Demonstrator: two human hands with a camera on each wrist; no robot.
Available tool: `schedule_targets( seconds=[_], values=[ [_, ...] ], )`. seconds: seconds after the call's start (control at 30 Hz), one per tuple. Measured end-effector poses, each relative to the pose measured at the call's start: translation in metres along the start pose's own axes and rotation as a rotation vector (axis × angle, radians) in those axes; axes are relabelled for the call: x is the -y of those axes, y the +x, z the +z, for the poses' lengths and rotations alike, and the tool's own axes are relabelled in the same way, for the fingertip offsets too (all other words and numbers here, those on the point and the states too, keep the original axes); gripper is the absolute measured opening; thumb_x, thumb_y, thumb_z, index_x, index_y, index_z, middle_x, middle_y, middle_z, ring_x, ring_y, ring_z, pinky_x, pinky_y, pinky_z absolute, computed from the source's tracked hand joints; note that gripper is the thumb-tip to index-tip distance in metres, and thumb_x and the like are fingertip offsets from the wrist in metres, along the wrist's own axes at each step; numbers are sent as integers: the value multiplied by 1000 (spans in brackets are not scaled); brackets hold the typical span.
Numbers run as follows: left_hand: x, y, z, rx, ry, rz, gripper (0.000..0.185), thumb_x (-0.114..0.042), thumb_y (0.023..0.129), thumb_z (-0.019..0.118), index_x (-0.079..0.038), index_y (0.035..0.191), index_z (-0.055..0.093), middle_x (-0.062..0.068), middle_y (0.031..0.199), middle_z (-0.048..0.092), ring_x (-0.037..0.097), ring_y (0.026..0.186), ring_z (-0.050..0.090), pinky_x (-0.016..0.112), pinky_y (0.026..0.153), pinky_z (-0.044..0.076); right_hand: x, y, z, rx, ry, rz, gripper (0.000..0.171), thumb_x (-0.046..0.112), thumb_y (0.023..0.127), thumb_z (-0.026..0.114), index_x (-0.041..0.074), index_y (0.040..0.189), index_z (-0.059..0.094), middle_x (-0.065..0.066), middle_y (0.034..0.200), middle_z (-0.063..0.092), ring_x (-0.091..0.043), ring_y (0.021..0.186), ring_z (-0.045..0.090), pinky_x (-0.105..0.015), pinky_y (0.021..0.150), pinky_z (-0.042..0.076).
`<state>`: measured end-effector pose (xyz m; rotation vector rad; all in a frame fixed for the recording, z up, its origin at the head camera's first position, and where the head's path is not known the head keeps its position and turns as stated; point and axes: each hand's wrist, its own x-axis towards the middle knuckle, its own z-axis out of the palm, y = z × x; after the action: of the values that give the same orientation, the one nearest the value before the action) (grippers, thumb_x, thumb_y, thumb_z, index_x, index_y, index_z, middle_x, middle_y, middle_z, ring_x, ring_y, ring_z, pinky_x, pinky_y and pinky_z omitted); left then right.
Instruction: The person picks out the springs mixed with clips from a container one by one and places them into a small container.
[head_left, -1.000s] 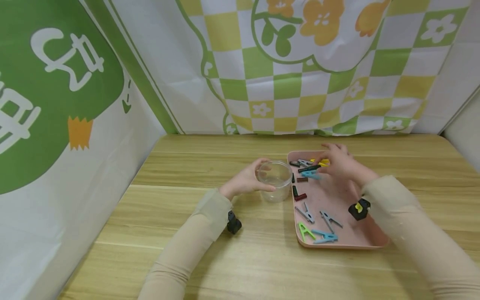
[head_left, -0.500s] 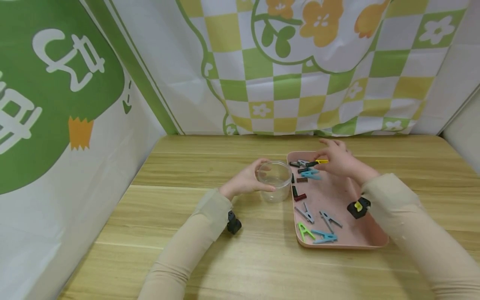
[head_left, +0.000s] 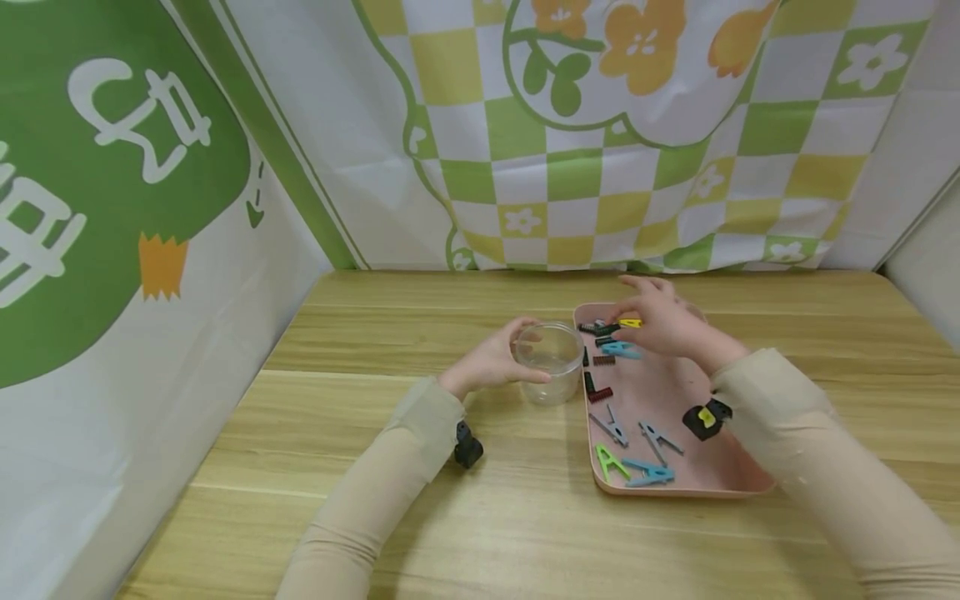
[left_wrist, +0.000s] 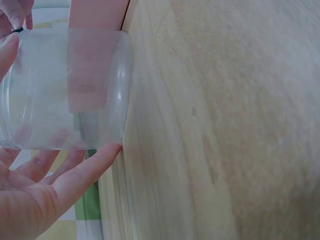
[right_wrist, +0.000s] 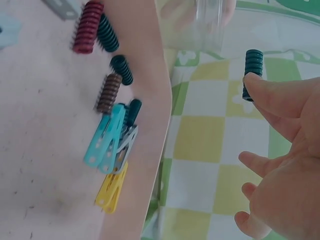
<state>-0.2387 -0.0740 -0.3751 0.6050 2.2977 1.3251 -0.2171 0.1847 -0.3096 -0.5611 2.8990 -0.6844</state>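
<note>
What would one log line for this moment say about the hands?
left hand: grips clear jar on table | right hand: pinches dark green spring above pink tray | tray: clothespins, springs

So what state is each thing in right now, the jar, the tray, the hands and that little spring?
Jar: upright, lidless, looks empty.
Left hand: holds the jar.
Right hand: raised over the tray, pinches a spring.
Spring: dark green, lifted clear of the tray.
Tray: flat on the table, clothespins and springs scattered inside.

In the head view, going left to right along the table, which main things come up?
Left hand → clear jar → pink tray with clips and springs, right hand above its far end.
</note>
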Motion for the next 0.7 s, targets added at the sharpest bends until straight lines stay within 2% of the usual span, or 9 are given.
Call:
schedule_targets(
  seconds=[0.27,0.7],
  values=[
    [0,1,0,1,12,4,83,-17,78,79,-17,145,31,12,144,42,32,131,42,47,100,43,12,1,3,-6,21,-46,15,8,90,63,6,103,70,-27,153,15,-56,135,2,-74,101,4],
    [1,1,-1,7,13,1,82,-20,79,78,-18,145,30,12,145,42,32,131,42,48,101,42,21,10,11,15,-4,-54,15,10,89,65,11,103,71,-25,153,16,-56,135,5,-77,98,6]
  ],
)
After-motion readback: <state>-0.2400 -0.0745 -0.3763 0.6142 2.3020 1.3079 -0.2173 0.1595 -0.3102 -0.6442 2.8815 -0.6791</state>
